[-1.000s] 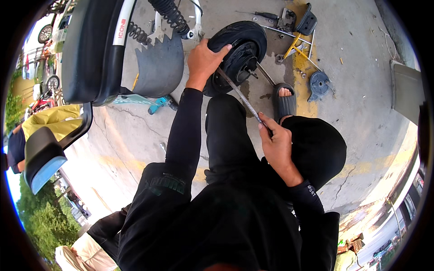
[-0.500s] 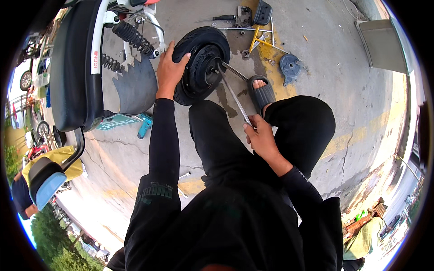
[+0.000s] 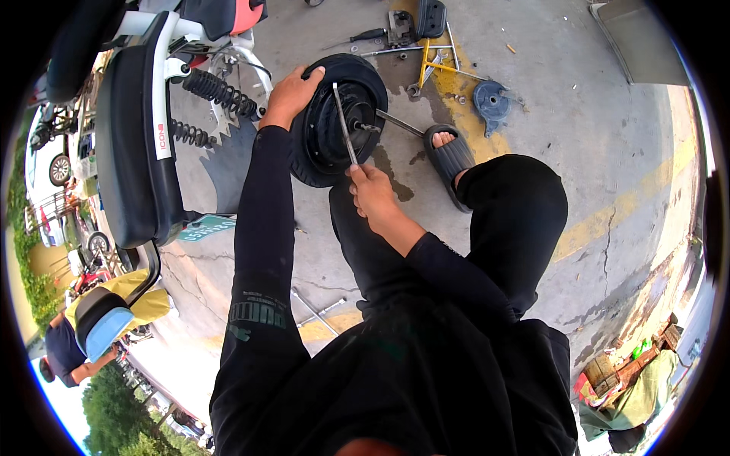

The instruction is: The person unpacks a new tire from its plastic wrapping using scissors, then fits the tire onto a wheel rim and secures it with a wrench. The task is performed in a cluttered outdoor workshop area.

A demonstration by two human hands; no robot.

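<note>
A small scooter wheel with a black tyre (image 3: 302, 154) and dark hub stands tilted on the ground in front of my knees. My left hand (image 3: 291, 99) grips the tyre's upper left edge, its fingers curled over the tread. In my right hand (image 3: 375, 194) is a long metal tyre lever (image 3: 344, 121), its far tip at the rim near the wheel's top. A second metal bar (image 3: 399, 123) runs from the wheel's right side to my sandalled foot (image 3: 449, 150), which covers or touches its end.
The parked scooter's seat (image 3: 131, 144) and shock absorber (image 3: 217, 91) are at left. Beyond the foot lie a round grey brake plate (image 3: 492, 105), a yellow frame (image 3: 424, 67) and a screwdriver (image 3: 369, 35). A cross wrench (image 3: 317, 313) lies beside my left arm. Another person (image 3: 72, 353) is at far left.
My right hand has moved left and up toward the wheel. The lever has swung from the hub's right side to the rim's upper part. My left hand remains on the tyre.
</note>
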